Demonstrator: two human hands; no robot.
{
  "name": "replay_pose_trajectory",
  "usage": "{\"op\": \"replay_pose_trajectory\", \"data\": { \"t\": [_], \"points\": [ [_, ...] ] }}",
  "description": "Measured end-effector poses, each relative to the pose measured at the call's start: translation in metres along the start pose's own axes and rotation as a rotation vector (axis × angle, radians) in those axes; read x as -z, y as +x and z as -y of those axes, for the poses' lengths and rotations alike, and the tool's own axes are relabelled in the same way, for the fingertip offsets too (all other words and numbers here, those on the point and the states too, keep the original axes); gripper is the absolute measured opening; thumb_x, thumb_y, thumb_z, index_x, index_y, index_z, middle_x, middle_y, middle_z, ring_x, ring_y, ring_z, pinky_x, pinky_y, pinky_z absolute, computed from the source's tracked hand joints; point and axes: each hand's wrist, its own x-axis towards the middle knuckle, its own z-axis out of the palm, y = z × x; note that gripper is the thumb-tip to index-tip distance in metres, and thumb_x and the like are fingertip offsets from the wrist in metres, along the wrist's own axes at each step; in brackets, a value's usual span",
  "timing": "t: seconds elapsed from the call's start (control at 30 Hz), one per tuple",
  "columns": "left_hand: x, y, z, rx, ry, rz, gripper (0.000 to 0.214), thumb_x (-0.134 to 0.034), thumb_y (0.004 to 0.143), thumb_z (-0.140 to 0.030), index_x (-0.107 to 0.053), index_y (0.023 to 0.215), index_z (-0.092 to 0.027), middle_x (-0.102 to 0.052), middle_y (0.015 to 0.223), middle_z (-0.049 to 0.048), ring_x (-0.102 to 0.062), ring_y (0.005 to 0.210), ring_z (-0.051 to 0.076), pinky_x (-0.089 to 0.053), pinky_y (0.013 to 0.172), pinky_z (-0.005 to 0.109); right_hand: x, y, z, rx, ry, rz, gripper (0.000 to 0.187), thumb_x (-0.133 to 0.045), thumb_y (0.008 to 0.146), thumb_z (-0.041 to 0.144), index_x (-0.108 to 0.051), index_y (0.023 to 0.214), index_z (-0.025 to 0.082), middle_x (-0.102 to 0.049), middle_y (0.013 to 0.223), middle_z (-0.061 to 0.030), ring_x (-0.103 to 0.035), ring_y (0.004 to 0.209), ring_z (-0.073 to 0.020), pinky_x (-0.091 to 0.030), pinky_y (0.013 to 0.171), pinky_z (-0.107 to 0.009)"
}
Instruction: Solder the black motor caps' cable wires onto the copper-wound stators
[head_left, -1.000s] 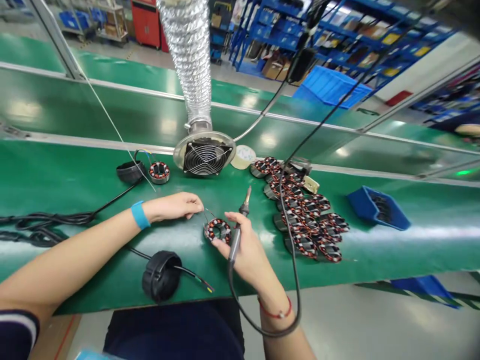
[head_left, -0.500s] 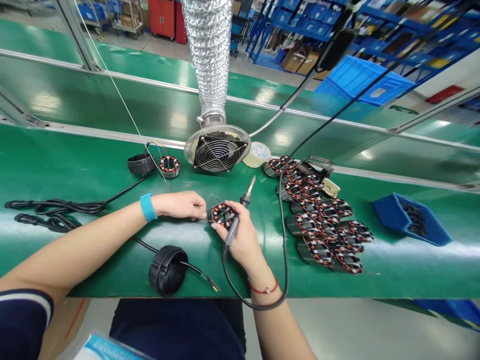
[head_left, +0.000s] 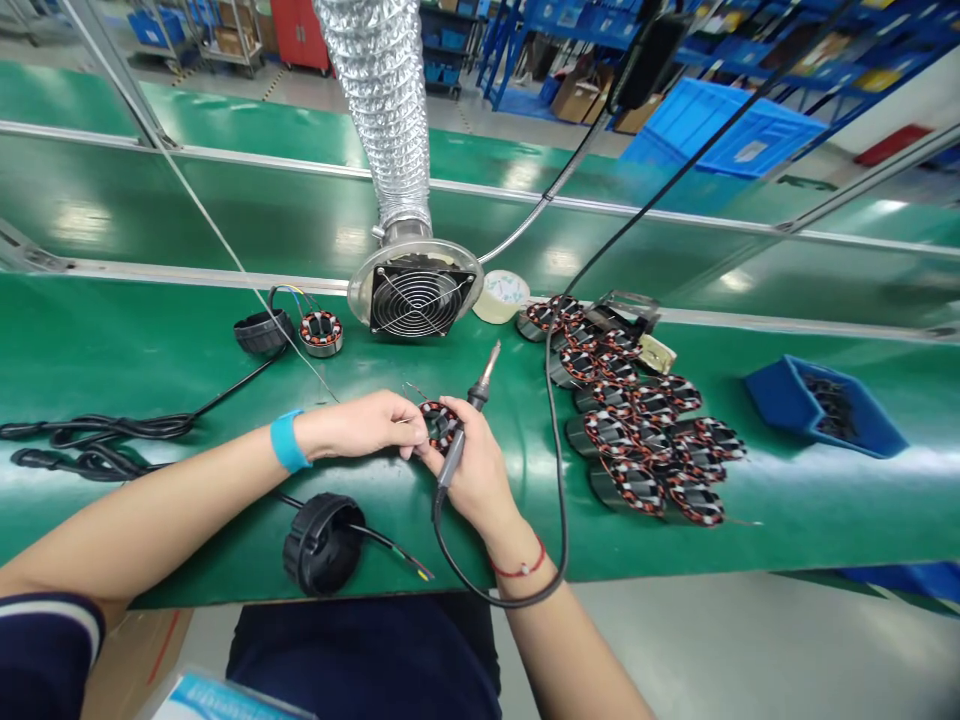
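Note:
My right hand [head_left: 480,470] is closed around a motor stator [head_left: 439,425] with orange-red windings. The same hand also holds a soldering iron [head_left: 454,458], its bare tip pointing up and away from me. My left hand [head_left: 382,425] is pinched at the stator's left edge; what lies between its fingertips is too small to make out. Thin wire ends stick up from the stator's far side. Nearer me, a black round housing [head_left: 324,545] stands on the green bench with a cable through it, its coloured wire ends bared.
A fume extractor fan [head_left: 418,300] hangs behind my hands. Several stators [head_left: 630,430] are grouped at right, beside a blue bin [head_left: 825,405] of small dark parts. A wired stator [head_left: 321,332], a black cap [head_left: 262,330] and coiled cables [head_left: 112,432] lie at left. A tape roll [head_left: 501,296] sits behind.
My left hand has moved right and now meets the stator and my right fingers. The right hand still holds the stator and iron. The whole view has shifted slightly.

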Motion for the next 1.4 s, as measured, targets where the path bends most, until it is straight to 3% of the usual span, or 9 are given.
{"op": "replay_pose_trajectory", "data": {
  "t": [0.07, 0.23, 0.43, 0.57, 0.67, 0.9, 1.07, 1.2, 1.4],
  "points": [
    [0.002, 0.001, -0.003, -0.008, 0.068, -0.086, 0.036, -0.056, 0.086, -0.046, -0.057, 0.068, -0.015, -0.056, 0.066, -0.0003, -0.045, 0.062, 0.011, -0.035, 0.062, 0.026, 0.000, 0.000, 0.000, 0.008, 0.004, 0.001, 0.057, -0.067, 0.086, 0.050, -0.047, 0.131, 0.020, -0.065, 0.117, -0.0143, -0.065, 0.106, -0.0287, -0.055, 0.092, -0.047],
    [0.013, 0.010, 0.005, -0.070, 0.132, -0.556, 0.021, -0.057, 0.083, -0.037, -0.055, 0.082, -0.016, -0.055, 0.075, -0.0009, -0.047, 0.069, 0.013, -0.037, 0.065, 0.026, 0.000, -0.001, -0.001, -0.020, 0.010, 0.023, 0.057, -0.069, 0.085, 0.044, -0.047, 0.132, 0.022, -0.064, 0.120, -0.0139, -0.065, 0.110, -0.0296, -0.053, 0.097, -0.050],
    [0.017, 0.015, 0.013, 0.019, 0.133, -0.453, 0.016, -0.054, 0.078, -0.027, -0.054, 0.067, -0.016, -0.051, 0.062, -0.0026, -0.044, 0.061, 0.012, -0.034, 0.060, 0.025, 0.002, -0.002, -0.001, 0.003, 0.006, 0.018, 0.058, -0.070, 0.084, 0.045, -0.046, 0.132, 0.021, -0.064, 0.123, -0.0149, -0.064, 0.112, -0.0300, -0.054, 0.096, -0.049],
    [0.029, 0.007, 0.009, 0.201, -0.002, -0.164, 0.017, -0.056, 0.074, -0.029, -0.062, 0.068, -0.014, -0.056, 0.060, -0.0011, -0.034, 0.048, 0.008, -0.022, 0.049, 0.025, 0.004, -0.003, -0.001, 0.004, 0.004, 0.030, 0.059, -0.070, 0.085, 0.043, -0.046, 0.134, 0.021, -0.062, 0.126, -0.0146, -0.063, 0.114, -0.0295, -0.053, 0.098, -0.050],
    [0.030, 0.002, 0.007, 0.202, -0.094, -0.053, 0.025, -0.064, 0.072, -0.038, -0.066, 0.074, -0.014, -0.059, 0.062, -0.0007, -0.028, 0.046, 0.006, -0.015, 0.048, 0.025, 0.005, -0.004, -0.001, 0.009, 0.001, 0.021, 0.059, -0.069, 0.085, 0.042, -0.045, 0.135, 0.022, -0.063, 0.126, -0.0144, -0.063, 0.114, -0.0292, -0.053, 0.098, -0.050],
    [0.011, 0.001, -0.001, -0.062, 0.068, -0.091, 0.028, -0.061, 0.082, -0.040, -0.063, 0.071, -0.014, -0.061, 0.068, 0.0008, -0.050, 0.066, 0.012, -0.038, 0.064, 0.024, 0.008, -0.003, -0.001, 0.115, -0.011, 0.059, 0.059, -0.066, 0.087, 0.047, -0.044, 0.137, 0.024, -0.063, 0.126, -0.0135, -0.064, 0.112, -0.0290, -0.054, 0.095, -0.049],
    [0.022, 0.004, 0.000, -0.066, 0.199, -0.355, 0.031, -0.055, 0.085, -0.043, -0.064, 0.090, -0.013, -0.062, 0.080, 0.0024, -0.053, 0.074, 0.015, -0.041, 0.069, 0.027, 0.009, -0.003, 0.000, 0.119, -0.017, 0.056, 0.059, -0.065, 0.088, 0.046, -0.043, 0.138, 0.023, -0.063, 0.127, -0.0138, -0.064, 0.111, -0.0286, -0.054, 0.094, -0.047],
    [0.026, 0.005, 0.003, -0.015, 0.248, -0.234, 0.032, -0.050, 0.087, -0.039, -0.065, 0.076, -0.013, -0.061, 0.073, 0.0027, -0.051, 0.070, 0.015, -0.039, 0.069, 0.027, 0.009, -0.003, 0.000, 0.098, -0.015, 0.069, 0.060, -0.066, 0.088, 0.046, -0.043, 0.138, 0.023, -0.063, 0.127, -0.0139, -0.064, 0.112, -0.0292, -0.053, 0.095, -0.048],
    [0.014, 0.009, 0.003, 0.021, -0.060, -0.169, 0.032, -0.053, 0.086, -0.042, -0.062, 0.074, -0.013, -0.053, 0.064, -0.0016, -0.039, 0.056, 0.009, -0.033, 0.057, 0.024, 0.012, -0.002, 0.004, 0.176, 0.033, 0.125, 0.059, -0.064, 0.090, 0.042, -0.040, 0.141, 0.024, -0.062, 0.132, -0.0137, -0.062, 0.117, -0.0285, -0.052, 0.097, -0.048]
  ]
}}
